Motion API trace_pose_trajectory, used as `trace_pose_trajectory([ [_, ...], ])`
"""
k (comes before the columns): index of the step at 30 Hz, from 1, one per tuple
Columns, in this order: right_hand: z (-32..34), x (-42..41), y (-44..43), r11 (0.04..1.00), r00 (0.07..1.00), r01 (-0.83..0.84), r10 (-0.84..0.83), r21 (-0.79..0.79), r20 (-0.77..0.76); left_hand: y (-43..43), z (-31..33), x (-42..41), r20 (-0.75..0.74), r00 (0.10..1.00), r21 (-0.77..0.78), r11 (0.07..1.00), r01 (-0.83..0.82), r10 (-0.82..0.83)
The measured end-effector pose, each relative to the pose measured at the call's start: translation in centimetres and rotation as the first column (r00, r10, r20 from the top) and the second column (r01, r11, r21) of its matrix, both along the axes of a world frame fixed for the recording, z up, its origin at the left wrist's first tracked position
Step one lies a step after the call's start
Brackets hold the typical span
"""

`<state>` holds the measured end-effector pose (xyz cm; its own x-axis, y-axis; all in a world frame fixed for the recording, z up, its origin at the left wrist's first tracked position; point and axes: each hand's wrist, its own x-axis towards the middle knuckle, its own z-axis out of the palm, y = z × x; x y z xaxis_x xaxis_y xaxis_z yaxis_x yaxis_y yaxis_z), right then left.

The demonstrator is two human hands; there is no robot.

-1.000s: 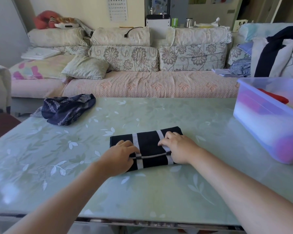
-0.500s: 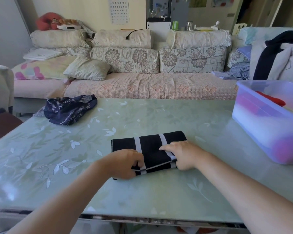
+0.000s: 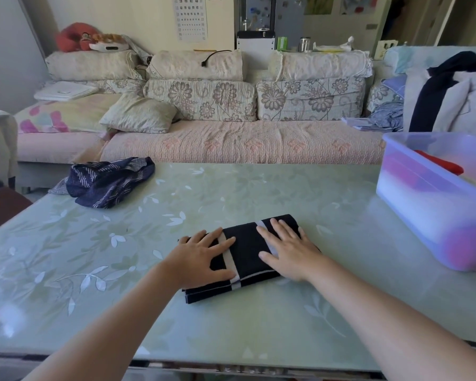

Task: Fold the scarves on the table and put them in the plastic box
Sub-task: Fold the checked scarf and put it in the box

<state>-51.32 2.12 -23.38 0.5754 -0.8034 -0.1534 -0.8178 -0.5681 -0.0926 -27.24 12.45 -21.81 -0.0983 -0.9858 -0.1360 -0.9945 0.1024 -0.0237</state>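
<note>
A black scarf with white stripes (image 3: 246, 254) lies folded into a small rectangle on the green table (image 3: 231, 325), near the front middle. My left hand (image 3: 201, 257) lies flat on its left half with fingers spread. My right hand (image 3: 287, 250) presses flat on its right half. A crumpled dark blue patterned scarf (image 3: 107, 181) sits at the table's far left. The translucent plastic box (image 3: 434, 204) stands at the right edge, with red and pale folded cloth inside.
A long sofa (image 3: 231, 141) with floral cushions runs behind the table. Clothes are piled on a chair at the back right (image 3: 451, 92). A dark red seat (image 3: 0, 207) shows at the left beside the table.
Both hands gripped the near edge of the black scarf earlier. They have folded it over and now lie flat with straight fingers on top of it.
</note>
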Motion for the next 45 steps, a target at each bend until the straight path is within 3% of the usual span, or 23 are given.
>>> trace_pose_trajectory([
  [4,-0.1,-1.0,-2.5,0.987,0.997,0.002,-0.014,-0.158,-0.076,0.4,0.7,-0.6,0.071,0.997,-0.003,1.000,0.021,-0.021],
  [8,1.1,-1.6,-4.3,0.925,0.978,0.108,-0.164,-0.364,-0.127,0.9,1.4,-2.3,-0.197,0.980,-0.009,1.000,0.003,-0.004],
  [10,1.6,-1.6,-4.3,0.904,0.985,0.081,-0.136,-0.420,-0.104,1.1,1.4,-3.6,-0.216,0.975,-0.076,0.996,0.040,-0.056],
  [14,2.0,-1.0,-2.8,0.934,0.991,-0.067,0.103,-0.350,0.085,0.4,0.1,-5.7,-0.125,0.949,-0.349,0.908,0.232,-0.291],
  [17,1.9,-0.7,-0.4,0.967,0.958,-0.158,0.200,-0.202,0.205,0.2,-1.5,-6.7,-0.173,0.943,-0.262,0.936,0.234,-0.284],
  [20,0.6,-1.3,1.7,0.987,0.969,-0.157,0.157,-0.012,0.193,0.5,-2.5,-7.5,-0.299,0.934,-0.168,0.974,0.152,-0.197],
  [25,-0.1,-3.6,1.7,0.982,0.984,-0.166,0.172,-0.085,0.057,1.0,-2.5,-8.7,-0.367,0.922,-0.092,0.991,0.096,-0.123],
  [28,-0.2,-4.2,2.0,0.952,0.961,-0.191,0.230,-0.239,0.150,1.7,-2.2,-8.0,-0.290,0.926,-0.114,0.969,0.218,-0.242],
  [31,0.0,-4.8,3.2,0.857,0.884,-0.309,0.419,-0.413,0.208,2.3,-2.0,-6.7,-0.193,0.893,-0.203,0.907,0.370,-0.407],
  [36,0.6,-5.9,6.1,0.835,0.841,-0.414,0.503,-0.363,0.198,2.9,-1.8,-5.8,-0.111,0.849,-0.447,0.789,0.422,-0.517],
  [39,0.5,-6.8,7.0,0.836,0.865,-0.447,0.495,-0.318,0.084,3.2,-2.2,-5.4,-0.080,0.812,-0.523,0.718,0.460,-0.578],
  [45,-0.2,-7.0,7.5,0.772,0.876,-0.441,0.480,-0.458,-0.034,3.8,-2.4,-5.7,-0.095,0.835,-0.524,0.740,0.422,-0.543],
])
